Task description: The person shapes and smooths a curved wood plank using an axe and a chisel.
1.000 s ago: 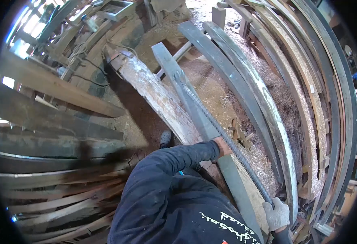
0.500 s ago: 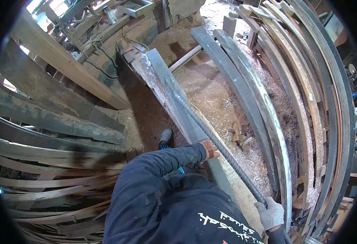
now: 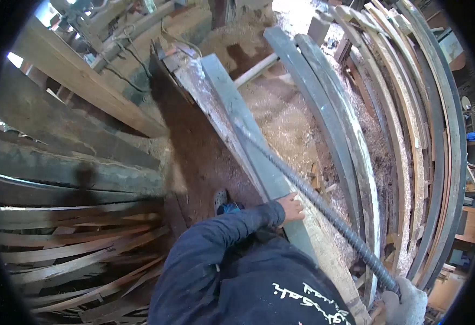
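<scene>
A long dark ribbed rod slants over a long grey-faced wooden beam. My right hand, in a pale work glove, is wrapped round the rod's near end at lower right. The far end of the rod overlaps the beam's grey face. My left hand is bare and rests on the beam's grey face, fingers stretched toward the rod with nothing in them. Rough bare wood runs along the beam's right side, below the rod.
Curved planks stand in rows on the right, with shavings on and between them. More curved timbers are stacked on the left. A shoe shows on the dusty floor beside the beam. Cables hang at upper left.
My right hand has moved right, swinging the rod's near end away from the beam. The rod now lies farther from my left hand's fingers. The view has shifted slightly.
</scene>
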`<state>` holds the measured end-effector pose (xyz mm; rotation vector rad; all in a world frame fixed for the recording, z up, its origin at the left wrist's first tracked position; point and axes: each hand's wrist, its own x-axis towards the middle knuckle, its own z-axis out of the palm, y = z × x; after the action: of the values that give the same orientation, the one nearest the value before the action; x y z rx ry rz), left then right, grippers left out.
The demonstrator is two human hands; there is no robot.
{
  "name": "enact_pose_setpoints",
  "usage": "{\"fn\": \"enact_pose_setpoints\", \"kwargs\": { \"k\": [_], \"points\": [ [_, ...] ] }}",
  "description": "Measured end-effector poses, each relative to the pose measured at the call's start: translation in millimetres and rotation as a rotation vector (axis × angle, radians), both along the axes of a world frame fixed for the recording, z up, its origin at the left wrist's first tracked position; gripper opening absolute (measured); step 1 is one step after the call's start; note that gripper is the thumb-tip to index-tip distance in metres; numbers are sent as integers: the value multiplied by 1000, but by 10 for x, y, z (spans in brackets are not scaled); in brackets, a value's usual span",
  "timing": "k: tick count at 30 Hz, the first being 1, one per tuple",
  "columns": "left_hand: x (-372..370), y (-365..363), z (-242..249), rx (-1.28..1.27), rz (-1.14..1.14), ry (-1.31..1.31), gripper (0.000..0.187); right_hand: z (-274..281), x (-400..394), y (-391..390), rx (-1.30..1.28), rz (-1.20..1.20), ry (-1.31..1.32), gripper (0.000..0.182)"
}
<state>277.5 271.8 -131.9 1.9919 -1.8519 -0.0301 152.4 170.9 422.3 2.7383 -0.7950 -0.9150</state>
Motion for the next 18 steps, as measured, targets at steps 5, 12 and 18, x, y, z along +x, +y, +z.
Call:
{"fn": "enact_pose_setpoints", "kwargs": {
  "k": [5, 12, 18],
  "points": [
    [95, -55, 55, 65, -25, 100, 86, -122, 248, 294, 14, -51, 24, 35],
    [-27, 443, 212, -127, 44, 328, 86, -681, 230, -119, 148, -60, -31, 37],
    [394, 748, 1339, -676, 866, 360, 79, 64, 317, -354, 46, -15, 56, 44]
  ]
}}
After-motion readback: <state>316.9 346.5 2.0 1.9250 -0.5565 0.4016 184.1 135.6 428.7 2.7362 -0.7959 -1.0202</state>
